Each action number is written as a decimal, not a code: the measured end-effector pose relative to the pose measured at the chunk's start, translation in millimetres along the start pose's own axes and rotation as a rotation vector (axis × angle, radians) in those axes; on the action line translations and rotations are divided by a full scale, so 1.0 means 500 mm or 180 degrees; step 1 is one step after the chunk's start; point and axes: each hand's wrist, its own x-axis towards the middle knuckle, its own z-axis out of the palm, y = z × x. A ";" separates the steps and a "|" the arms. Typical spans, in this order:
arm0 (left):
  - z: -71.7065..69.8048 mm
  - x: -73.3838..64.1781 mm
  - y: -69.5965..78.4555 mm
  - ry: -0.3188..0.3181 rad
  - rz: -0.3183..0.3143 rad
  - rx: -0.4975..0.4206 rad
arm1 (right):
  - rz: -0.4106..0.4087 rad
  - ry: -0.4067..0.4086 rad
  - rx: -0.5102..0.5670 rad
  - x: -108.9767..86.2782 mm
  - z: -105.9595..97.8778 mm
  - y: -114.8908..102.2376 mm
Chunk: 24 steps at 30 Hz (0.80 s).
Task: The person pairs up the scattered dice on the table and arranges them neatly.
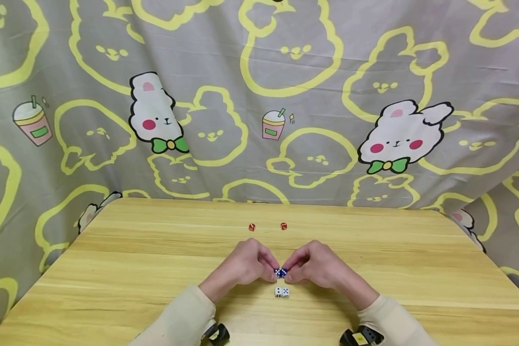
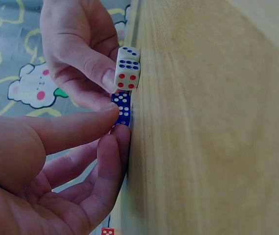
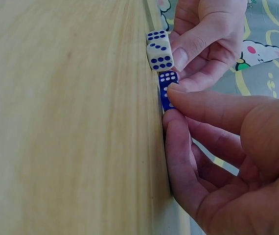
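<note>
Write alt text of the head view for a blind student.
A left hand and a right hand pinch two blue dice on a wooden table. Two white dice sit nearer the viewer, two red dice farther away.

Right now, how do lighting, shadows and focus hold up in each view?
Head view: fairly even light, soft shadows beneath the left hand and right hand, red dice too small to read surely; left wrist view: nearest tabletop looks soft, white dice show legible pips; right wrist view: near tabletop likewise soft, blue dice distinct.
</note>
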 end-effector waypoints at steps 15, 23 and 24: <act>0.002 0.001 0.001 -0.0023 -0.0013 0.0000 | 0.0052 -0.0025 0.0050 -0.002 -0.002 0.000; 0.001 0.000 0.001 -0.0024 0.0004 0.0001 | 0.0044 -0.0036 0.0091 -0.001 -0.005 0.000; 0.000 0.000 0.001 -0.0022 0.0009 0.0004 | 0.0042 -0.0033 0.0086 -0.001 -0.005 -0.001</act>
